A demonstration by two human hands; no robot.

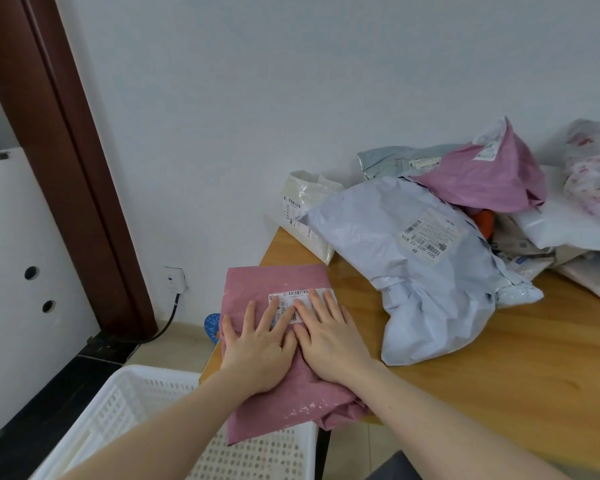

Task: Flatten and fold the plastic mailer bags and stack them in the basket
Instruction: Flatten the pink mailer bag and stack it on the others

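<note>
With straight, spread fingers, left hand [257,355] and right hand [329,344] press the pink mailer [278,386] flat; best smooth outward past the fingertips before folding.

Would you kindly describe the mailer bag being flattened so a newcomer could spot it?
At the wooden table's near-left corner, above the white basket, lies a pink mailer bag. Both hands press it flat; the other pink bag sits crumpled atop the pile.

Mailer [274,282] overhangs table [499,375]; basket [136,393] below-left.
</note>
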